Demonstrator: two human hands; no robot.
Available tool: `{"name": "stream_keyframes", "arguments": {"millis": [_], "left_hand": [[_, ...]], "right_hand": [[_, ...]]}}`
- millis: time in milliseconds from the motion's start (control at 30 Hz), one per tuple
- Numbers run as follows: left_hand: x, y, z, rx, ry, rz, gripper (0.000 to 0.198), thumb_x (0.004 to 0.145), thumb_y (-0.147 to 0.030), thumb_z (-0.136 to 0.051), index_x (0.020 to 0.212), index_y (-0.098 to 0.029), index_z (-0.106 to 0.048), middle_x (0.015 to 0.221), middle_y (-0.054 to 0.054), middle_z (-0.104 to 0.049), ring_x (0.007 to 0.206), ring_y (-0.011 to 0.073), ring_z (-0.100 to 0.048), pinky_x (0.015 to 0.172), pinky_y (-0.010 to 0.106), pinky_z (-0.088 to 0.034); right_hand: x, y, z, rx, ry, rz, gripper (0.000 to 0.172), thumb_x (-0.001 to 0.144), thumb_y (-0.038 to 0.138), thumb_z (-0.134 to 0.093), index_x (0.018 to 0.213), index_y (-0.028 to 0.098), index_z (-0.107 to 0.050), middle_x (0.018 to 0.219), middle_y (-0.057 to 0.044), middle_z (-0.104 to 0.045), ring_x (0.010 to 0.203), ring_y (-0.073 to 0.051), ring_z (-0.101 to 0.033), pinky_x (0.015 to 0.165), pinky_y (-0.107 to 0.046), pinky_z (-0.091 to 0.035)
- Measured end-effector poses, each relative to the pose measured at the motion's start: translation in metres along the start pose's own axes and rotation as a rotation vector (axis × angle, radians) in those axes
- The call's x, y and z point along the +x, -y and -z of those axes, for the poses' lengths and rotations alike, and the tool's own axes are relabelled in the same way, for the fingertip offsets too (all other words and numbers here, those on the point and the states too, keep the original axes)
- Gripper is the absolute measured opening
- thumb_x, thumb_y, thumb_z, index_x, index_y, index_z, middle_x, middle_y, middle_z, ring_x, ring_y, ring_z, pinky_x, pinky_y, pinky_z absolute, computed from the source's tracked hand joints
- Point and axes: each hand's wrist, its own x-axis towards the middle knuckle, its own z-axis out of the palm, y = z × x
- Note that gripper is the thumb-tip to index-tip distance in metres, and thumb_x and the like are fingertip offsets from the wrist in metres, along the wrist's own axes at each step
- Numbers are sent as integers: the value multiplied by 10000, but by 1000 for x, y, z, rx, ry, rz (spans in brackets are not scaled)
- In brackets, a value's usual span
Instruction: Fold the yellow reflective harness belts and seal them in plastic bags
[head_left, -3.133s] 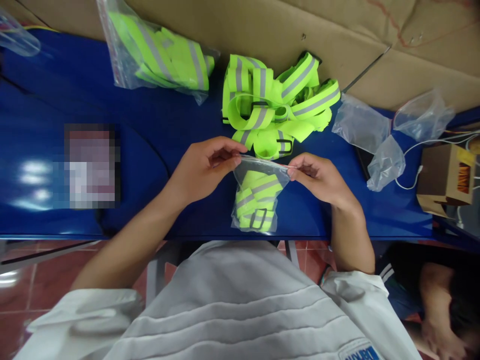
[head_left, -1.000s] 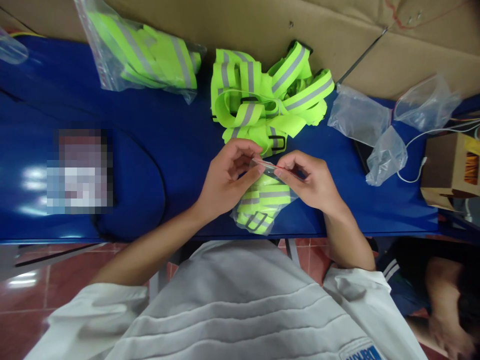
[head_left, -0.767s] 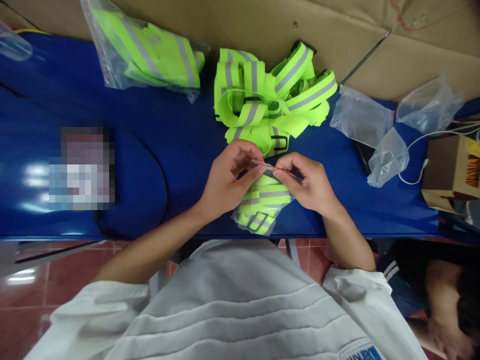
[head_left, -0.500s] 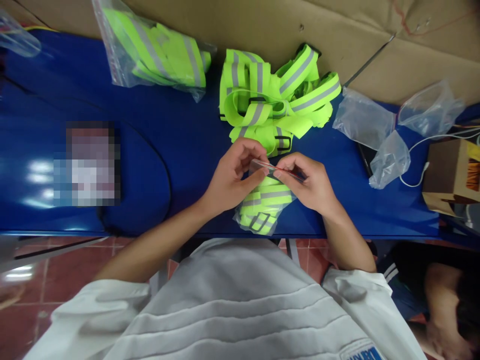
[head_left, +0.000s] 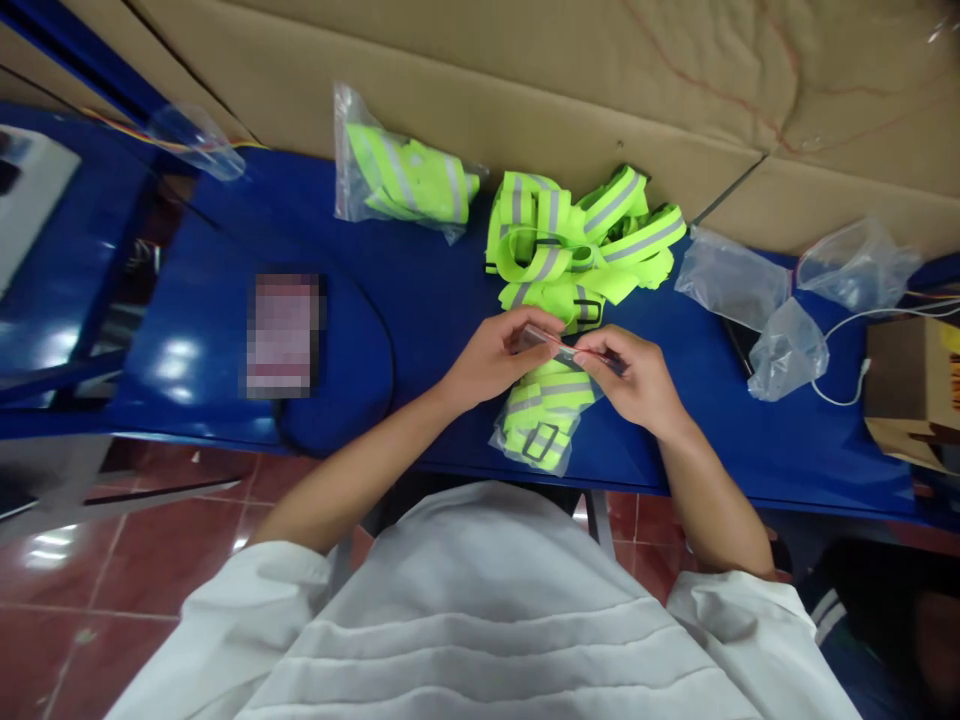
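Note:
Both hands pinch the red-lined top edge of a clear zip bag, which lies near the table's front edge. Inside it is a folded neon-yellow reflective strap with grey stripes and a black buckle. My left hand is closed on the left part of the seal, thumb in front. My right hand is closed on the seal just beside it. Right behind the hands lies a heap of loose reflective straps with black buckles.
Another bagged strap lies at the back left. Empty clear bags lie to the right, partly over a dark object, near a white cable and a cardboard box. A blurred-out item sits on the blue table at left.
The camera view has shifted, so the whole scene sits further right and lower, with more of the left side showing. Both hands keep their pinch on the bag's seal, close together.

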Motion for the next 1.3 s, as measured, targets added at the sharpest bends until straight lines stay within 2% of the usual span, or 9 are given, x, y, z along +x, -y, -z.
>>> {"name": "stream_keyframes", "arguments": {"millis": [133,267,467,633,800,900,1067,1167,1300], "left_hand": [[3,4,4,67,-40,2,332,806,-486,-887,923,-181,-821,945,62,-806,860,179,-710,796,296,-513],[7,4,7,56,-96,-25,349,757,-503,-918,845,-182,-817,836,43,-785,770,158,-681,749,286,-493],[7,1,12,-33,-103,26,252,727,-394,-945,842,-197,-836,889,45,-804,835,168,-710,801,285,-526],[4,0,12,-14,-115,115,334,651,-449,-987,828,-202,-849,831,56,-813,740,176,-709,709,287,-549],[-1,-7,13,117,-169,-43,301,745,-467,-937,824,-193,-841,844,59,-824,767,194,-739,720,285,-572],[-7,-17,13,236,-131,-119,308,839,-494,-861,918,-196,-844,933,63,-840,873,229,-774,795,302,-593],[-20,-32,17,446,-45,-85,400,1047,-479,-575,1188,-183,-804,1194,78,-826,1105,252,-775,979,337,-588],[-29,-36,21,676,-41,-100,420,1088,-419,-481,1281,-186,-771,1313,82,-788,1220,272,-747,1063,374,-564],[-44,-38,31,803,-59,-122,391,1100,-359,-446,1253,-232,-783,1224,30,-822,1085,238,-799,952,331,-612]], "right_hand": [[2,-7,-2,105,-19,-53,254,936,463,-771,993,216,-769,897,-24,-761,773,-152,-669,706,-284,-503],[5,-12,9,108,27,-93,339,898,523,-789,982,196,-775,863,-23,-766,733,-146,-655,679,-273,-484],[3,-4,8,51,-52,-2,248,930,450,-772,964,205,-794,881,-35,-771,747,-152,-659,680,-282,-476],[1,1,0,117,-88,-4,221,938,435,-778,988,221,-800,894,-35,-767,763,-151,-659,699,-285,-494],[7,-11,5,318,21,-89,354,863,530,-839,1005,208,-799,855,-28,-768,706,-132,-635,667,-267,-506],[8,-16,10,344,-7,-114,422,816,583,-863,943,187,-793,820,-32,-769,691,-133,-646,664,-265,-527],[7,-17,12,370,-46,-166,409,808,555,-882,965,185,-806,825,-40,-774,702,-137,-666,685,-264,-541],[8,-21,12,351,-49,-196,357,832,515,-878,938,185,-793,760,-24,-743,676,-131,-651,662,-246,-521],[5,-25,3,319,-55,-227,349,928,514,-787,854,180,-717,694,-4,-674,619,-104,-587,596,-217,-458]]}}
